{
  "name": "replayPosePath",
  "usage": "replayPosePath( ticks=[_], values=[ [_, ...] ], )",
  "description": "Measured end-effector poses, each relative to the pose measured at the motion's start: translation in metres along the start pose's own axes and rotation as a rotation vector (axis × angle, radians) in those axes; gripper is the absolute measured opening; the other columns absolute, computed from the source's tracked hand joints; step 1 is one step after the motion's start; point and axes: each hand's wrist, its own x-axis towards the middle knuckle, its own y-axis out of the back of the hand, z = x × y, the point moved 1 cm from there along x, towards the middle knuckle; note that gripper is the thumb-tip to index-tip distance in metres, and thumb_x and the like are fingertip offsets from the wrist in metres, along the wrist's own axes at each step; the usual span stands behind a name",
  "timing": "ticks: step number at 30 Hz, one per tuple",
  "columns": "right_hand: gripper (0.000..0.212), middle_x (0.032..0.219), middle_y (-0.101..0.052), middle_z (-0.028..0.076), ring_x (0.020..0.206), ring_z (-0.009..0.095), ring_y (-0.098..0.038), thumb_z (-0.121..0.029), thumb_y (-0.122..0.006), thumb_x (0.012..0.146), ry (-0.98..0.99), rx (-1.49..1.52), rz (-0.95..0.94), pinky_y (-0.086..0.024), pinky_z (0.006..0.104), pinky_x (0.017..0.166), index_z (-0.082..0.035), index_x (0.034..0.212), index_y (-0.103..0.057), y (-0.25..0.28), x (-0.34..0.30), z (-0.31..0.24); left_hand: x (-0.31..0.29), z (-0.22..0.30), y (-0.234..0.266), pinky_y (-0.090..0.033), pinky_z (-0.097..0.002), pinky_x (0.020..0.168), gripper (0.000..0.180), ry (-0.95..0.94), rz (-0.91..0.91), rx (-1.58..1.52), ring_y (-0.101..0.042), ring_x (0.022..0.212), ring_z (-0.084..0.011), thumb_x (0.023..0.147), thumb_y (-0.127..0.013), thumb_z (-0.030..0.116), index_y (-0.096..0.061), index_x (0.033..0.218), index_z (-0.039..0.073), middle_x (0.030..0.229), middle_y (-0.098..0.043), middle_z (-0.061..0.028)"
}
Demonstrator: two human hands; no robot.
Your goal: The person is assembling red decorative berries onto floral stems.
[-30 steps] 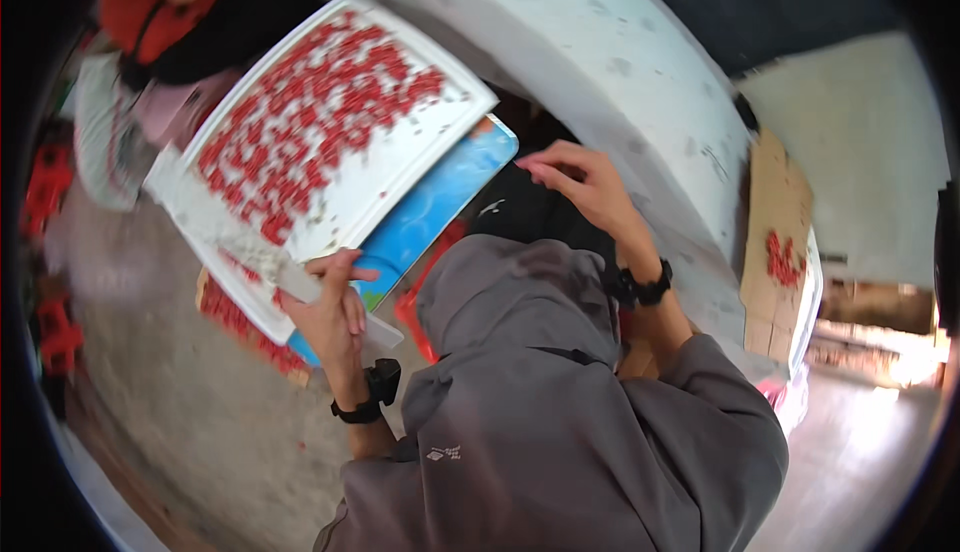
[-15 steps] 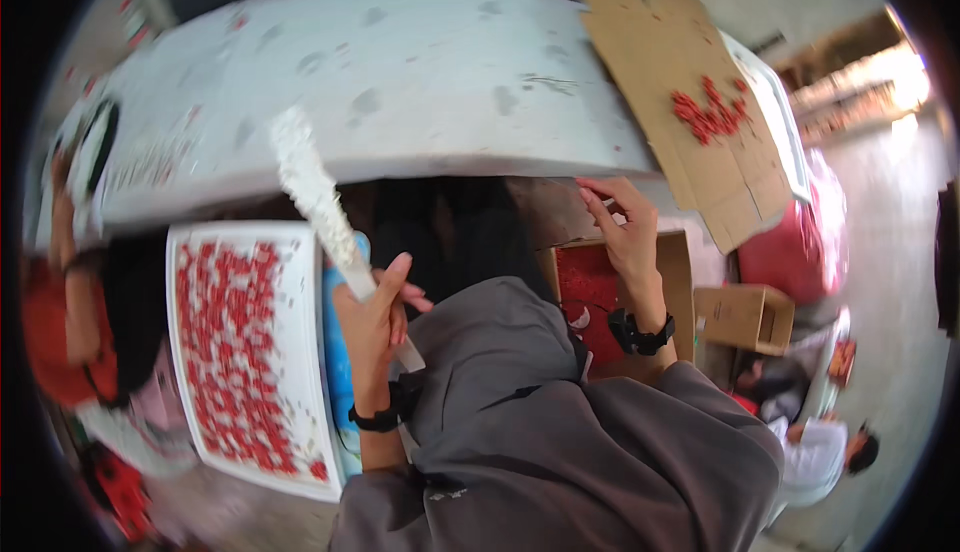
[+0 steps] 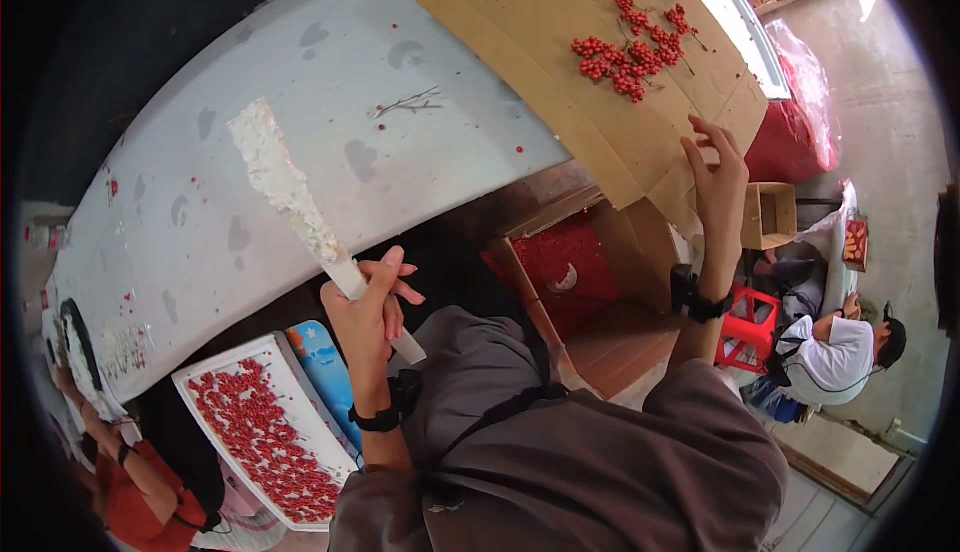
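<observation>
My left hand (image 3: pixel 365 317) is closed around a long flat white stick (image 3: pixel 345 277), its upper part thickly crusted with a rough white coating. The stick points up and to the left over the white-topped table. Reaching to the right, my right hand (image 3: pixel 722 167) is over the near edge of a brown cardboard sheet (image 3: pixel 520 37). Its fingers are bent and apart, with nothing between them. Beyond the fingertips, a cluster of red berry sprigs (image 3: pixel 635 62) lies on the cardboard; my hand does not touch it.
A white foam tray (image 3: pixel 180 380) of red berries stands lower left, beside a blue printed panel (image 3: pixel 325 367). An open carton (image 3: pixel 625 352) with red contents sits below the table (image 3: pixel 290 82). Twigs (image 3: pixel 410 104) lie on the tabletop. One person sits at right, another at far left.
My view has turned to the right, bringing the cardboard and berries nearer the middle. My right hand has reached out toward the cardboard. The stick stays in my left hand.
</observation>
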Motion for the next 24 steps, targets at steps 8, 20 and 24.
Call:
replayPosePath(
  ticks=[8, 20, 24],
  values=[
    [0.024, 0.090, -0.059, 0.006, 0.073, 0.014, -0.053, -0.015, -0.064, 0.089, 0.180, -0.015, -0.253, -0.044, 0.0269, 0.062, -0.006, 0.111, -0.067, -0.022, 0.073, 0.017, 0.028, 0.006, -0.043, -0.025, -0.0208, 0.031, 0.030, 0.059, -0.073, 0.021, -0.038, 0.027, -0.0088, 0.089, -0.067, 0.017, -0.062, 0.071, -0.007, 0.053, -0.059, -0.0148],
    [0.011, 0.086, -0.064, 0.002, 0.067, 0.007, -0.054, -0.005, -0.070, 0.082, 0.055, 0.049, -0.208, -0.041, 0.0223, 0.056, -0.002, 0.093, -0.070, 0.015, 0.028, -0.023, 0.033, 0.012, -0.058, -0.029, -0.0196, 0.033, 0.019, 0.064, -0.145, -0.006, -0.041, 0.032, -0.0075, 0.085, -0.068, 0.008, -0.064, 0.079, -0.009, 0.061, -0.063, -0.0177],
    [0.007, 0.088, -0.065, 0.001, 0.065, 0.005, -0.054, -0.002, -0.070, 0.082, -0.187, 0.419, -0.193, -0.039, 0.0182, 0.051, 0.000, 0.089, -0.069, 0.005, -0.022, -0.064, 0.025, 0.009, -0.064, -0.029, -0.0191, 0.034, 0.016, 0.037, -0.151, -0.065, -0.040, 0.033, -0.0064, 0.084, -0.069, 0.005, -0.066, 0.086, -0.010, 0.062, -0.064, -0.0167]
  ],
)
